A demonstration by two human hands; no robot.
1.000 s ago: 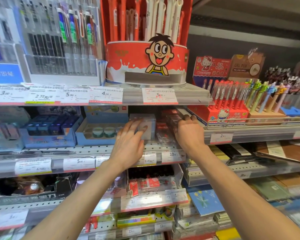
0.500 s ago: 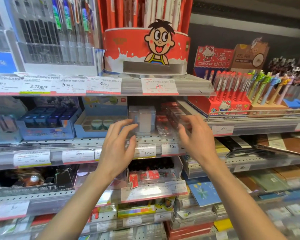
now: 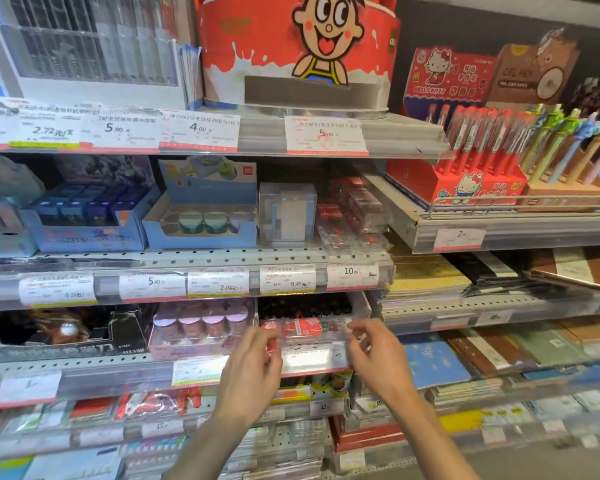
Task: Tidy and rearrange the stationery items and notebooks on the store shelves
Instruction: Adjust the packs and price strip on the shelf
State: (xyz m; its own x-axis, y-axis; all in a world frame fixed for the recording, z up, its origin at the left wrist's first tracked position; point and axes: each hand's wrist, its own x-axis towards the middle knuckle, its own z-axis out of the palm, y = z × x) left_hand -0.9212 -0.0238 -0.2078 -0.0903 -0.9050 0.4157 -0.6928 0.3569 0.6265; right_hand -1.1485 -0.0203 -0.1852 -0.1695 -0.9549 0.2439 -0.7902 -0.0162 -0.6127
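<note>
On the third shelf from the top, a clear plastic pack with a red label (image 3: 303, 329) lies at the front of a clear display box of dark pens (image 3: 305, 306). My left hand (image 3: 253, 362) pinches the pack's left end and my right hand (image 3: 374, 355) pinches its right end, fingers curled on it. One shelf up, a clear cube box (image 3: 287, 216) stands upright beside a loose heap of clear red packs (image 3: 354, 213). Motion blur hides whether the pack is lifted off the shelf.
Price-tag rails (image 3: 219, 284) run along each shelf edge. A blue tray of round tape rolls (image 3: 201, 223) sits left of the cube box. Pink-lidded jars (image 3: 201, 323) stand left of my hands. Notebooks (image 3: 433, 362) are stacked on the right shelves, with red pen displays (image 3: 478, 168) above them.
Both hands left the cube box and red packs on the second shelf and dropped to the shelf below, closing on the ends of the clear red-labelled pack. The view moved closer.
</note>
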